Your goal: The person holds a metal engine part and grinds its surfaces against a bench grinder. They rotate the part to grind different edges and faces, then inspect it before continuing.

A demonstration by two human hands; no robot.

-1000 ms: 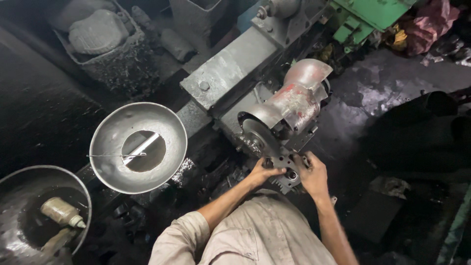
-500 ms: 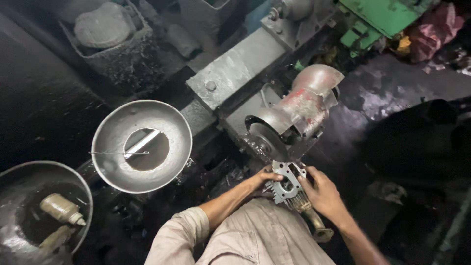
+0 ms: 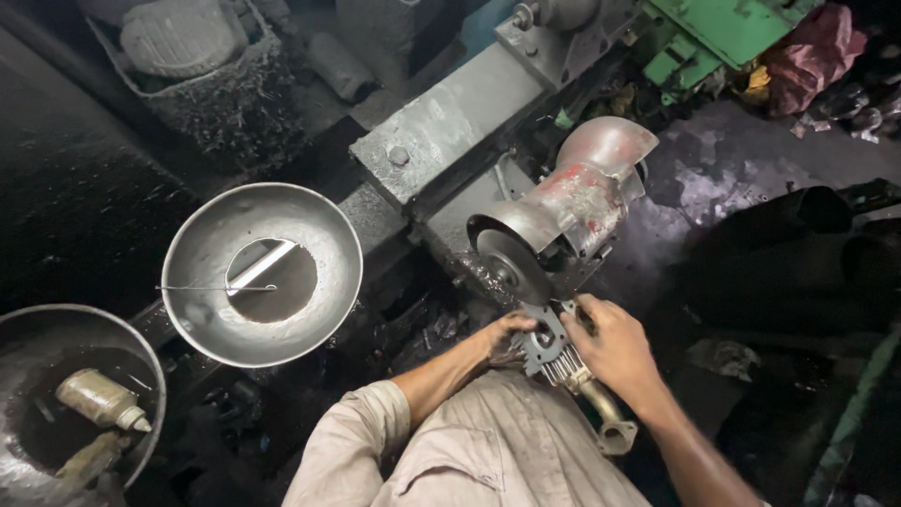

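A grey metal casting with a flat flange and a curved pipe end is held in both hands. My left hand grips its left side and my right hand grips its right side. The flange end sits right under the round grinding wheel of a red and grey bench grinder; I cannot tell if it touches the wheel. The pipe end points back toward my body.
A wide metal bowl with dark liquid and a flat strip stands to the left. A second basin at the lower left holds a small bottle. A grey machine block lies behind the grinder. Green machinery is at the top right.
The casting and both hands have stayed under the grinding wheel, with my right hand shifting along its right side. The view has moved slightly.
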